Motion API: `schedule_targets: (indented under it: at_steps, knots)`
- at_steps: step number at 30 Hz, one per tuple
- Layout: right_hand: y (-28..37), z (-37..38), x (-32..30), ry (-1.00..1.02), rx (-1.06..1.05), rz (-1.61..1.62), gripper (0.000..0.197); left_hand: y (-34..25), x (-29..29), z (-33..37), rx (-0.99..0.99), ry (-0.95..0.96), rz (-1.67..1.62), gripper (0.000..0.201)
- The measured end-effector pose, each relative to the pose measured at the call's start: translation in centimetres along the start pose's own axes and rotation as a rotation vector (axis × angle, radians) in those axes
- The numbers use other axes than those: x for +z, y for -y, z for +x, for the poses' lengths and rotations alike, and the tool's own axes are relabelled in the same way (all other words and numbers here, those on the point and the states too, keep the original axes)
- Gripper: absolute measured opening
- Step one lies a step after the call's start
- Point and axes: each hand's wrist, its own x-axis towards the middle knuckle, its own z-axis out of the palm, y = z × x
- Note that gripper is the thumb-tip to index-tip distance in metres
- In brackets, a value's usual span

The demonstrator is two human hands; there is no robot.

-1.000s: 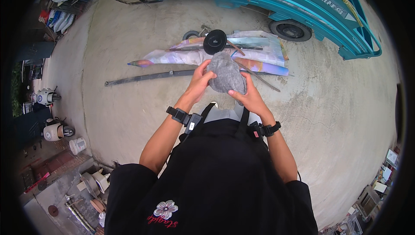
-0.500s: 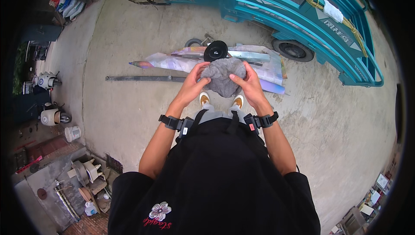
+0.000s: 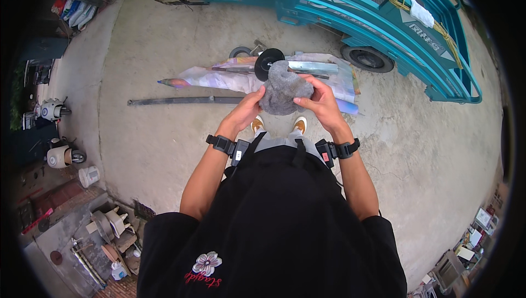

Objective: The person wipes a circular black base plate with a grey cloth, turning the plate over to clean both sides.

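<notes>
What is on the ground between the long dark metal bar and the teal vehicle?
In the head view, a pale printed sheet lies between the long dark bar and the teal vehicle, with a black wheel and a metal rail on it.

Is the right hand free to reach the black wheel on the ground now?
Probably not at once. The right hand and the left hand both grip the grey cloth, and the black wheel lies low on the ground beyond it; nothing else blocks it.
</notes>
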Motion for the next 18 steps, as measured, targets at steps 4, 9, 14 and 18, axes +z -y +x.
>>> schedule_targets:
  at_steps: [4,9,14,18]
  knots:
    - [-1.9,-0.9,-1.5,0.080,0.112,-0.228,0.054,-0.3,-0.6,-0.4,0.092,-0.030,-0.022,0.047]
    - [-3.9,-0.8,-3.5,0.206,0.467,-0.128,0.058,-3.1,-0.1,-1.7,0.340,-0.046,0.134,0.043]
    - [-2.3,-0.4,1.3,-0.046,0.621,0.310,0.075,-5.2,0.6,-2.2,0.265,-0.105,0.353,0.052]
    - [-0.8,0.4,2.9,-0.267,0.549,0.332,0.089,-4.4,-2.3,-2.1,0.129,-0.138,0.293,0.063]
